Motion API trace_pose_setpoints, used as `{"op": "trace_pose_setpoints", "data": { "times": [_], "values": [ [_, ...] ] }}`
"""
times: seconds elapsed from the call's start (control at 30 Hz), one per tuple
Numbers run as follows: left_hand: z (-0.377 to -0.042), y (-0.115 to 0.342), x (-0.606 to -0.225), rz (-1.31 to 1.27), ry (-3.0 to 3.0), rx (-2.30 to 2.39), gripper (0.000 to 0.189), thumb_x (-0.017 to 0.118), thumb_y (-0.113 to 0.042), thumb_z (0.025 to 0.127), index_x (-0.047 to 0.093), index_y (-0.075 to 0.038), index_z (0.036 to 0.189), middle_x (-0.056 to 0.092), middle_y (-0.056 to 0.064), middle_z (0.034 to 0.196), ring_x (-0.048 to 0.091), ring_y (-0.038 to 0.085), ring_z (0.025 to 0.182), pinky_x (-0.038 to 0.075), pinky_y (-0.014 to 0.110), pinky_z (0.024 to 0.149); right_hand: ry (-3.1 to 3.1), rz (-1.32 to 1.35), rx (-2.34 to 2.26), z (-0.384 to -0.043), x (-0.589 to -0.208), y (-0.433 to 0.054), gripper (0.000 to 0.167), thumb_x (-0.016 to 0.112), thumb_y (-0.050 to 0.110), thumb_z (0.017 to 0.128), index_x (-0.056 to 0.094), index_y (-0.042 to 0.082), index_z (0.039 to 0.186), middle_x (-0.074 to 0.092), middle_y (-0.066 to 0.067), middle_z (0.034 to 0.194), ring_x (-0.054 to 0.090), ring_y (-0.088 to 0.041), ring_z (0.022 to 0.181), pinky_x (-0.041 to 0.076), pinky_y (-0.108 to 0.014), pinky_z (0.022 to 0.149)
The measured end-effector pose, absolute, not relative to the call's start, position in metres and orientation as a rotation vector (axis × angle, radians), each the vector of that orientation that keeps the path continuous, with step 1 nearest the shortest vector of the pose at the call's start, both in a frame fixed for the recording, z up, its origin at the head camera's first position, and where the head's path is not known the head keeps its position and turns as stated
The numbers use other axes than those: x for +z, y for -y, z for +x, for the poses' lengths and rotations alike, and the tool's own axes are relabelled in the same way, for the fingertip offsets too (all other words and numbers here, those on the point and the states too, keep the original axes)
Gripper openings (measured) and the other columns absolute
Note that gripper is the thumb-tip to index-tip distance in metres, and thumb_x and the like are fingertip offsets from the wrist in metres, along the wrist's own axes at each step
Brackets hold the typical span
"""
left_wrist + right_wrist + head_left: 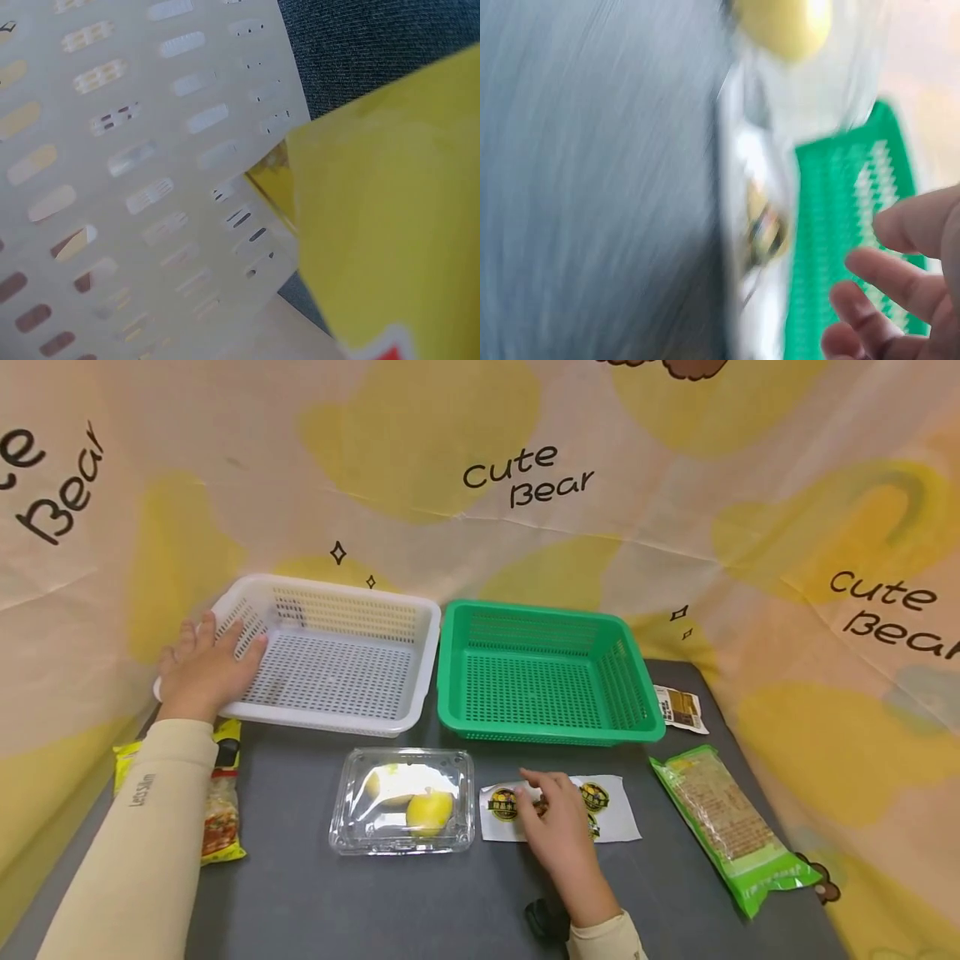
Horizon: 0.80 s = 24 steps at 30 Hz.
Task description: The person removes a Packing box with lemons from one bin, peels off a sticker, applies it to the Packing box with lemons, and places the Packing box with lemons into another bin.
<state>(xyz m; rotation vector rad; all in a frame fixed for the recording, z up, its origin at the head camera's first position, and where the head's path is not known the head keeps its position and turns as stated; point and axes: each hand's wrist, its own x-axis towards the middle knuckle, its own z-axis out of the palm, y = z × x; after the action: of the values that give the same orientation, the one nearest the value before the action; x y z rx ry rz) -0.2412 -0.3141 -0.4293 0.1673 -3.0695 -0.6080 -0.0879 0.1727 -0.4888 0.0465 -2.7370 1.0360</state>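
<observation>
My left hand [208, 664] rests on the left rim of the white plastic basket [322, 718], its fingers spread. In the left wrist view the basket's slotted wall [165, 165] fills much of the picture, and no hand shows. My right hand [558, 827] hovers with loosely bent fingers over a white sheet of round stickers [618, 814], holding nothing. The right wrist view is blurred but shows those fingers [885, 277] apart from the sheet. Left of the sheet lies a clear plastic box [345, 839] with yellow fruit [429, 812] inside.
A green basket [547, 733] stands right of the white one. Right of it lie a small packet [681, 708] and a long green-edged packet [727, 818]. A yellow packet [225, 810] sits partly behind my left sleeve. Patterned cloth [420, 468] hangs around the grey table [300, 910].
</observation>
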Motion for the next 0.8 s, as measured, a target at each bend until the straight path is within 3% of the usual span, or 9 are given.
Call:
{"op": "trace_pose_setpoints", "data": {
  "times": [0.23,0.33,0.43,0.57,0.7,0.8],
  "values": [
    [-0.241,0.315,-0.428,0.202,3.021,-0.651,0.087,0.015,-0.067,0.107,0.011,-0.006,0.169,-0.010,0.029,0.171,-0.017,0.052,0.156,-0.007,0.077,0.115,2.832,0.001,1.054,-0.101,-0.509,-0.193,0.023,0.078,0.022,0.096,0.082,0.014,0.118,0.069,0.001,0.100,0.060,-0.016,0.086,0.049,-0.039,0.075],
    [-0.242,0.313,-0.432,0.251,2.849,-0.739,0.079,0.022,-0.058,0.110,0.018,-0.004,0.169,0.004,0.030,0.173,-0.002,0.052,0.158,-0.003,0.074,0.118,2.820,-0.039,1.092,-0.101,-0.513,-0.195,0.022,0.080,0.023,0.095,0.082,0.014,0.115,0.069,0.003,0.099,0.059,-0.015,0.084,0.048,-0.038,0.074],
    [-0.230,0.295,-0.430,0.262,2.573,-0.882,0.074,0.031,-0.048,0.110,0.020,-0.004,0.169,0.005,0.023,0.175,0.003,0.045,0.160,-0.003,0.064,0.123,2.808,-0.095,1.118,-0.100,-0.516,-0.196,0.018,0.082,0.023,0.094,0.080,0.015,0.110,0.070,0.005,0.097,0.058,-0.013,0.084,0.048,-0.037,0.073],
    [-0.181,0.223,-0.404,-0.008,2.289,-0.941,0.073,0.039,-0.045,0.110,0.017,-0.009,0.169,-0.003,0.016,0.177,-0.004,0.034,0.162,-0.009,0.056,0.125,2.812,-0.083,1.076,-0.099,-0.518,-0.196,0.016,0.082,0.023,0.093,0.080,0.016,0.107,0.068,0.007,0.095,0.056,-0.012,0.083,0.047,-0.037,0.073],
    [-0.105,0.119,-0.387,-0.510,2.172,-0.859,0.074,0.035,-0.055,0.111,0.019,-0.011,0.169,0.004,0.016,0.177,0.004,0.037,0.162,-0.003,0.061,0.125,2.793,-0.020,1.033,-0.099,-0.519,-0.196,0.016,0.081,0.024,0.093,0.083,0.017,0.107,0.068,0.006,0.096,0.055,-0.014,0.082,0.046,-0.038,0.072],
    [-0.051,0.049,-0.405,-0.816,2.172,-0.860,0.076,0.029,-0.059,0.112,0.026,-0.006,0.166,0.012,0.023,0.174,0.012,0.041,0.160,0.001,0.060,0.126,2.781,-0.002,1.039,-0.100,-0.520,-0.196,0.015,0.080,0.024,0.093,0.084,0.019,0.106,0.069,0.007,0.097,0.058,-0.014,0.084,0.047,-0.038,0.073]
  ]
}}
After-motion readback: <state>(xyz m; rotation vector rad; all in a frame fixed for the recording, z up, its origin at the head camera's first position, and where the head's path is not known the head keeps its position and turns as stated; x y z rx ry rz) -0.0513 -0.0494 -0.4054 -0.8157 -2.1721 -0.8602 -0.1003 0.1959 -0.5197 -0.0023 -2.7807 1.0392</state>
